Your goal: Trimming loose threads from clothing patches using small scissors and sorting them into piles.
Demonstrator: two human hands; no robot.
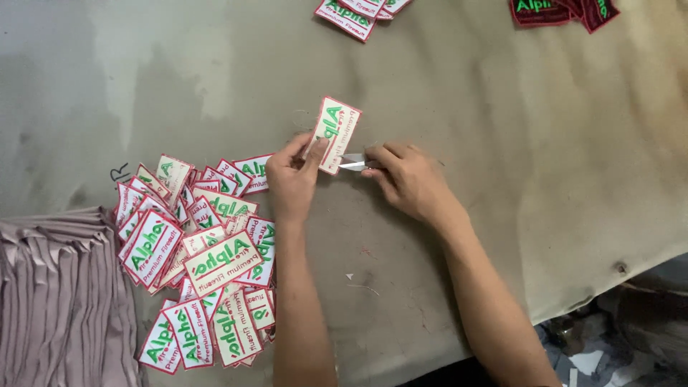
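My left hand [294, 175] pinches a white rectangular embroidered patch [337, 132] with a red border and green lettering, holding it up by its lower edge over the worktable. My right hand [408, 179] grips a small pair of metal thread snips [352, 162], with the blades touching the patch's lower right edge. Both forearms reach in from the bottom of the view.
A heap of several similar patches [204, 265] lies left of my left arm. Folded pinkish fabric [61, 301] sits at the lower left. More white patches [355, 13] and dark red patches [562, 11] lie at the far edge. The grey-beige table cover [502, 107] ends at lower right.
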